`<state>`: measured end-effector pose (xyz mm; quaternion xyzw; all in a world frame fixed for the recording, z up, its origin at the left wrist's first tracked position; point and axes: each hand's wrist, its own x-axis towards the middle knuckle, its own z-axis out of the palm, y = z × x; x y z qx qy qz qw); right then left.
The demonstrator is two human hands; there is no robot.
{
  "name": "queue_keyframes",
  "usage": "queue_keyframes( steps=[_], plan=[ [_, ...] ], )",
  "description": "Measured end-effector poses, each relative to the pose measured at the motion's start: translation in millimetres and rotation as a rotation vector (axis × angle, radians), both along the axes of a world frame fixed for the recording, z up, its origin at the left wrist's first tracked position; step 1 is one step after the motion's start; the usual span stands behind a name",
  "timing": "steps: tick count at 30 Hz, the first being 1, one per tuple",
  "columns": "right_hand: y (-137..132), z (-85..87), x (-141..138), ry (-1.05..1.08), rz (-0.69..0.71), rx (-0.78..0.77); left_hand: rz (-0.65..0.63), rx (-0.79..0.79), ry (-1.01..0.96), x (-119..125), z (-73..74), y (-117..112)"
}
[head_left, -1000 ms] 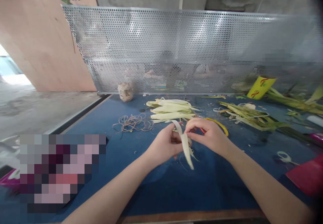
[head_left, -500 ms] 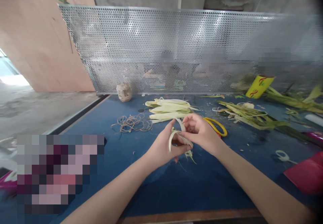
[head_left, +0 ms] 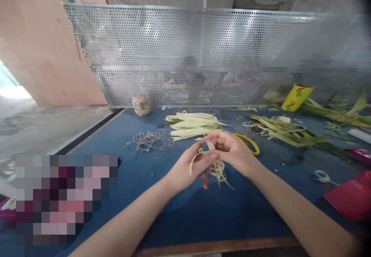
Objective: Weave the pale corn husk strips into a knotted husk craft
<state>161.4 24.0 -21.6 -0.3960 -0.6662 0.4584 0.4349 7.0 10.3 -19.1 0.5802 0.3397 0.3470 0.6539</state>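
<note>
A pale bundle of corn husk strips (head_left: 219, 169) is held between both hands above the blue table, its shredded ends hanging down on the right. My left hand (head_left: 191, 165) is closed around the bundle with the thumb laid across it, and a thin strip curves out over that hand. From the right, my right hand (head_left: 232, 150) pinches a flat husk strip (head_left: 209, 145) at the top of the bundle. The fingers partly hide the bundle's middle. Just beyond my hands lies a pile of broad pale husks (head_left: 197, 125).
Tangled twine (head_left: 152, 140) lies left of the husk pile. A yellow loop (head_left: 251, 144) sits behind my right hand. Greenish husks (head_left: 284, 130), a yellow tube (head_left: 297, 97) and a red object (head_left: 350, 195) are on the right. A perforated metal screen (head_left: 162, 56) stands along the back.
My left thumb has come up across the bundle towards my right hand. More loose strip ends now show below the hands, and the wide curved strip has turned edge-on.
</note>
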Motion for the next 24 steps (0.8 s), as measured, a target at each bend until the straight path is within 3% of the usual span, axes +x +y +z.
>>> queue_keyframes(
  steps=[8,16,24],
  plan=[
    [-1,-0.8,0,-0.027,0.030,0.042,-0.037,0.078,0.043,2,-5.0,2],
    [-2,0.9,0,-0.079,-0.128,0.163,-0.067,0.101,0.050,1,-0.5,0],
    [3,-5.0,3,0.221,-0.023,0.133,-0.087,0.124,0.138,3,-11.6,1]
  ],
)
